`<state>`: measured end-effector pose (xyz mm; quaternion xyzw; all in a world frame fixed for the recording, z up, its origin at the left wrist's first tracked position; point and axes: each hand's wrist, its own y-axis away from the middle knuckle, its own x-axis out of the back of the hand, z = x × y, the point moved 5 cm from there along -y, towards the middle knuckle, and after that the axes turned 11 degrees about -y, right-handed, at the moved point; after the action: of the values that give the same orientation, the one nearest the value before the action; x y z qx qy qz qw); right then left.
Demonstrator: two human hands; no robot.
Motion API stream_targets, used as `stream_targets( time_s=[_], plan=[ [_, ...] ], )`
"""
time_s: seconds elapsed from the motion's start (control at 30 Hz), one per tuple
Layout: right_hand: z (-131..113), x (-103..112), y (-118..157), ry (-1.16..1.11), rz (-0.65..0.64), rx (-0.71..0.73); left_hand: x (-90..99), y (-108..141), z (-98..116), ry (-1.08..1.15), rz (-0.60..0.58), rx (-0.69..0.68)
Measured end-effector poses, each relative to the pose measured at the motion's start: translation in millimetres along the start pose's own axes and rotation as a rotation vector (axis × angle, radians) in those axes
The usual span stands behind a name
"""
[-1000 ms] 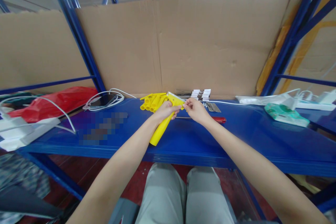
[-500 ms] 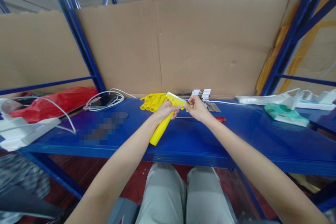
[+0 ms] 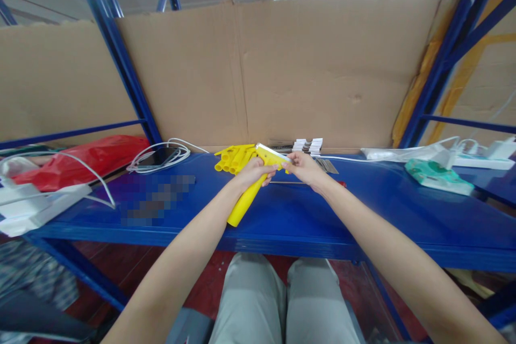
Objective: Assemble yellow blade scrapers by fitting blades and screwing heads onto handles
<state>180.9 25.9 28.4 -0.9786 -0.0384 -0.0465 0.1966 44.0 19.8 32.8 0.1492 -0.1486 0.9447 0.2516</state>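
- A wide cardboard sheet (image 3: 322,70) stands upright along the back of the blue table (image 3: 363,215), between blue metal posts.
- At the left of the table lies a red bag (image 3: 88,158), and in front of it there is a white power strip (image 3: 60,212) with cables.
- Near the right end lies a green and white packet (image 3: 439,177).
- The yellow tool (image 3: 245,202) is in front of the person, near the middle of the table; its thick handle is tilted down to the left, and a pale strip (image 3: 272,152) runs along its head.
- The left hand (image 3: 255,171) is closed around the upper handle of this tool.
- The right hand (image 3: 304,167) is close beside the left one, with its fingertips pinched on the right end of the head; if a small part is between them, one cannot tell.
- Just behind the left hand rests a pile of yellow tools (image 3: 234,159).
- Left of this pile, a coiled white cable (image 3: 177,158) lies partly over a dark flat device (image 3: 157,157).
- Behind the right hand are white-ended stacks (image 3: 307,146) and thin grey blades (image 3: 327,165).
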Motion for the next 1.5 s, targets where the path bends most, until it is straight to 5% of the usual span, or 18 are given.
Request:
stream_targets(
  time_s=[0.4, 0.5, 0.77, 1.07, 1.5],
  plan=[
    [-8, 7, 1, -0.077, -0.167, 0.133, -1.5, 5, 9, -0.001, -0.015, -0.073],
    [-6, 7, 1, 0.023, -0.162, 0.180, -2.1, 5, 7, -0.015, -0.006, -0.039],
    [-23, -6, 19, 0.612, -0.067, 0.585, -3.0, 3, 2, -0.044, 0.057, 0.044],
    [-24, -24, 24, 1.089, -0.136, 0.480, -3.7, -1, -6, -0.111, 0.100, 0.091],
    [-17, -19, 19, 1.094, -0.220, 0.427, -2.5, -4, -13, -0.275, 0.089, 0.065]
  ],
)
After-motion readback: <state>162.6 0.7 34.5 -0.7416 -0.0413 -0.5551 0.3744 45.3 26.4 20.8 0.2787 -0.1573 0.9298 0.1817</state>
